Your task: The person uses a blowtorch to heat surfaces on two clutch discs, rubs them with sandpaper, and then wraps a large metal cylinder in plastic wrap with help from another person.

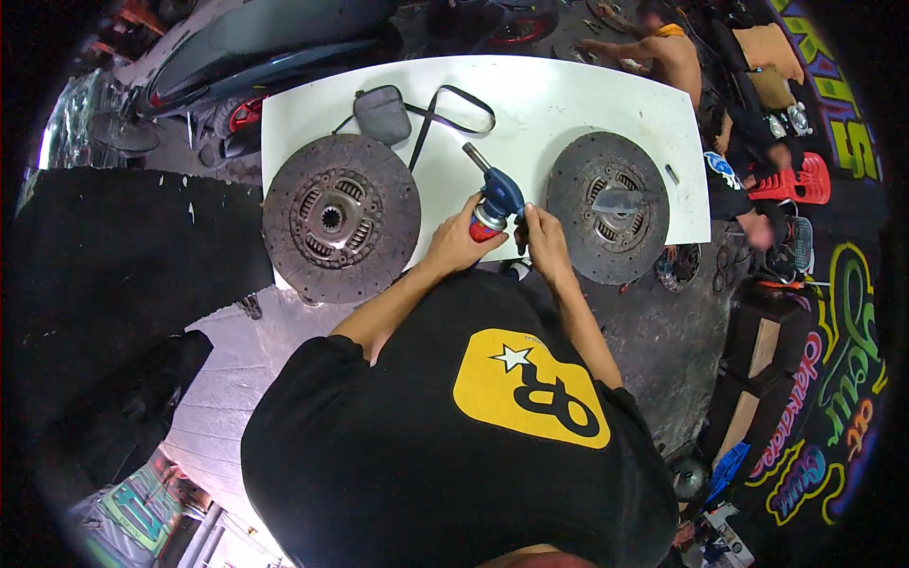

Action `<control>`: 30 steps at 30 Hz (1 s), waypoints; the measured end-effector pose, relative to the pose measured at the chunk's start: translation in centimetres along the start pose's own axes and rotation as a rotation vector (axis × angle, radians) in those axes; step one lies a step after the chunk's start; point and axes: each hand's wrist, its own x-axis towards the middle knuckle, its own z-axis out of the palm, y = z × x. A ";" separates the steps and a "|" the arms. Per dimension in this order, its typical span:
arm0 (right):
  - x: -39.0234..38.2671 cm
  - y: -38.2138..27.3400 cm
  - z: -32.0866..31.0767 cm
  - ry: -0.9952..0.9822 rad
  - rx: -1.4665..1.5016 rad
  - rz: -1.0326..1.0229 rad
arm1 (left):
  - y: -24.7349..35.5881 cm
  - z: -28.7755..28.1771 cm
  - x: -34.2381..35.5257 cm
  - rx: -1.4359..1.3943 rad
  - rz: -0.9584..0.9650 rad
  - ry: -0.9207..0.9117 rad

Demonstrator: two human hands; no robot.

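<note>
A gas torch (503,192) with a blue head, a metal nozzle and a red canister (485,229) is held over the near edge of the white table. My left hand (458,239) wraps around the canister, and the nozzle points away to the upper left. At the back of the torch head, the fingers of my right hand (546,239) are pinched by its knob. No flame shows. One clutch disc (292,199) lies left of my hands. To the right is another clutch disc (606,256), with a flat grey blade (617,202) lying across its hub.
A grey pouch (383,115) with a black strap (471,93) touches the left disc on the white table (530,85). A small dark object (672,173) lies near the right edge. Beyond are a motorcycle (256,62), a red chair (805,180) and other people (674,62).
</note>
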 end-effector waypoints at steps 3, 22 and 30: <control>-0.8 -1.5 0.2 0.100 -0.216 -0.092 | 0.2 -0.2 0.0 0.002 -0.030 -0.024; -0.8 -0.6 0.1 0.154 -0.390 -0.198 | -0.2 0.2 -0.1 -0.008 -0.004 -0.018; -0.7 -0.2 0.5 0.096 -0.216 -0.092 | 0.0 0.1 -0.1 -0.012 0.004 -0.012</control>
